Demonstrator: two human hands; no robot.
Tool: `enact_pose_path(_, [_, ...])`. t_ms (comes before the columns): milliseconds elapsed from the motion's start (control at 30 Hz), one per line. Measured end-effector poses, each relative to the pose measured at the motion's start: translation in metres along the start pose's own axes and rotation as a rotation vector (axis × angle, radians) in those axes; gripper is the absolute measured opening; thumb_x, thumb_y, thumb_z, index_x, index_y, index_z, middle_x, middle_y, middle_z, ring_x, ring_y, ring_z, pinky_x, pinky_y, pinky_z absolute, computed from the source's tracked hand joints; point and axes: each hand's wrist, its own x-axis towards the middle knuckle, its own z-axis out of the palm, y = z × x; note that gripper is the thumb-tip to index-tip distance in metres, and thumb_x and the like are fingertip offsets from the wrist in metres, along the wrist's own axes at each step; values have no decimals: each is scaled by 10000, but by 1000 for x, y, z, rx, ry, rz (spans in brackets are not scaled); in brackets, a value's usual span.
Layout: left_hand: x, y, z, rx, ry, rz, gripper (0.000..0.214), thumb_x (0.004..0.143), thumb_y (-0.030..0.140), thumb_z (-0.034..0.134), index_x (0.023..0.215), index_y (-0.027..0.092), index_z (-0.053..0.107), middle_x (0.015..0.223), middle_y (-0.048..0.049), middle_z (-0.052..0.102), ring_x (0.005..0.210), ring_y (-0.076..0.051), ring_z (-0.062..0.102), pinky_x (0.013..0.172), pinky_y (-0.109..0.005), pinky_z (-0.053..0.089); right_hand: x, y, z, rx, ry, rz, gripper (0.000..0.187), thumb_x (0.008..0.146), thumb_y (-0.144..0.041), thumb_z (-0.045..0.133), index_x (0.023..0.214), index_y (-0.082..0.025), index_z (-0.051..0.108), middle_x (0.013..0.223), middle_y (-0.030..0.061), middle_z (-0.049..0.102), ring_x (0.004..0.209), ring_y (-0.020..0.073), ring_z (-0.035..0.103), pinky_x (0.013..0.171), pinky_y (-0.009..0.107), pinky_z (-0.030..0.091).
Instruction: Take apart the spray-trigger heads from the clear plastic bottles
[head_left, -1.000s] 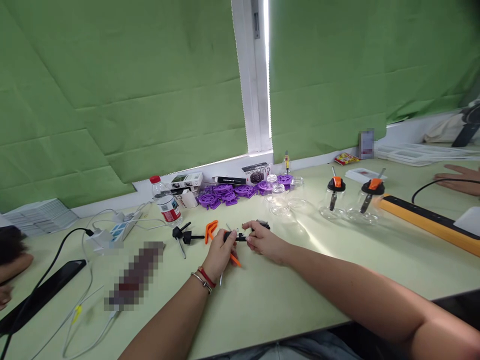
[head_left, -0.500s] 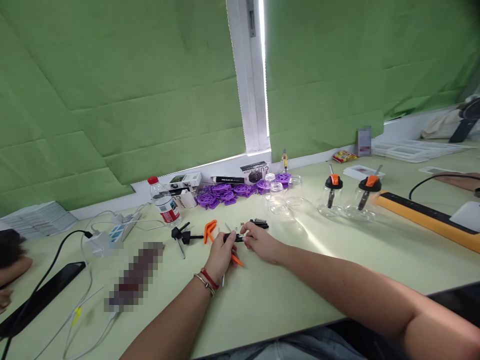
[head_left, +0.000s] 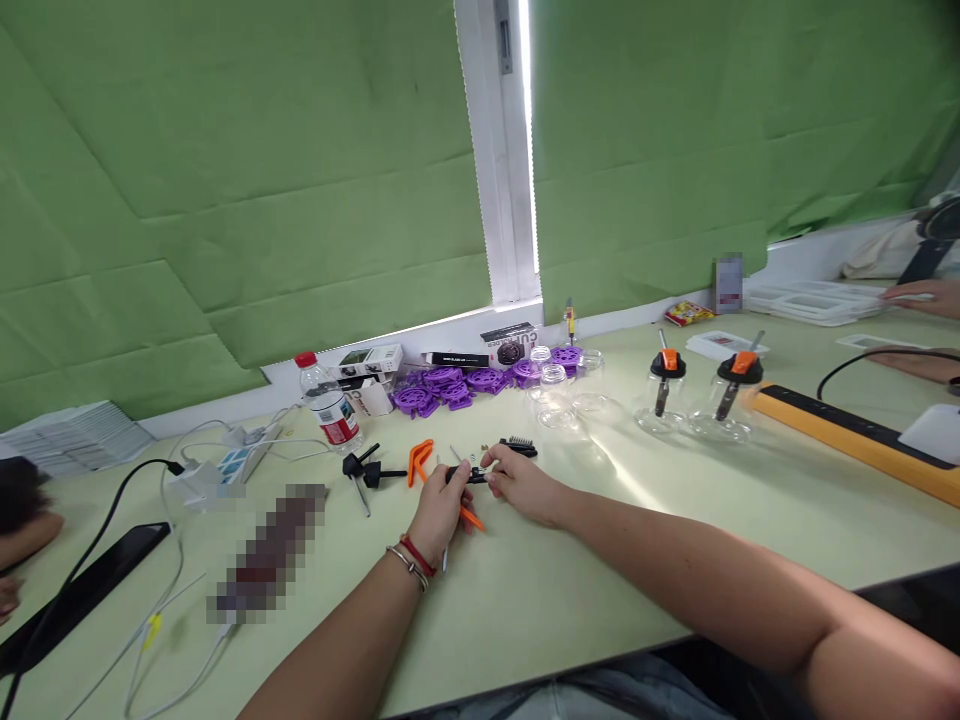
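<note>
My left hand [head_left: 444, 492] is closed around a small black plastic part [head_left: 475, 475] above the table. At this part's right end, the fingertips of my right hand [head_left: 517, 482] are pinched together; a tiny shiny piece seems to be there, too small to name. An orange piece [head_left: 472, 518] sticks out below my left hand, partly hidden. Just behind my right hand lies a black brush head [head_left: 519, 447] with bristles. Left of my hands are an orange handle-like piece [head_left: 421, 461] and black parts with stems [head_left: 373, 473].
Purple plastic pieces [head_left: 442, 388], clear glass jars [head_left: 553, 400] and a water bottle [head_left: 330, 405] stand along the back. Two jars with black-and-orange tops [head_left: 739, 368] are at right, beside an orange-and-black power strip [head_left: 847, 430]. Another person's hand [head_left: 926, 297] is over white trays [head_left: 814, 303].
Another person's hand has come into view over the white trays at far right. My own hands hold almost the same position, with only a slight shift at the black part.
</note>
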Motion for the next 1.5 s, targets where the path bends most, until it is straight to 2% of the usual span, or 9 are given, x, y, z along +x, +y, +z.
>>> enact_pose_path(200, [1, 0, 0, -7, -3, -3, 446, 736, 631, 570, 742, 205, 438, 600, 13, 520, 433, -143, 528, 318, -251, 378, 0, 0, 0, 13, -1, 2, 187, 839, -272, 494, 1009, -235, 426, 650, -46, 487, 618, 125, 430, 612, 263, 356])
enact_pose_path(533, [1, -3, -1, -42, -9, -6, 444, 726, 624, 586, 732, 208, 431, 586, 22, 514, 422, -130, 521, 320, -233, 373, -1, -3, 1, -19, 4, 6, 94, 845, -247, 459, 936, -230, 444, 647, -41, 484, 599, 118, 401, 578, 248, 331])
enact_pose_path(700, [2, -3, -1, -32, -3, -12, 439, 737, 621, 576, 749, 207, 430, 587, 26, 504, 434, -141, 530, 322, -245, 381, 1, 0, 1, -12, 2, 22, 178, 841, -271, 483, 1013, -230, 460, 672, -34, 500, 616, 123, 429, 584, 253, 344])
enact_pose_path(1100, [2, -3, -1, -51, 9, -12, 443, 720, 616, 599, 739, 203, 440, 582, 20, 513, 427, -138, 529, 314, -233, 371, 1, -1, 1, 24, 12, 7, 192, 832, -293, 503, 1008, -242, 446, 644, -48, 479, 609, 123, 420, 611, 262, 349])
enact_pose_path(1500, [4, -6, -2, -60, 15, -33, 404, 763, 581, 571, 775, 199, 440, 586, 25, 509, 440, -133, 525, 314, -230, 376, 1, -1, 1, 11, 5, 35, 182, 842, -280, 488, 1015, -230, 462, 669, -39, 490, 618, 119, 429, 603, 252, 354])
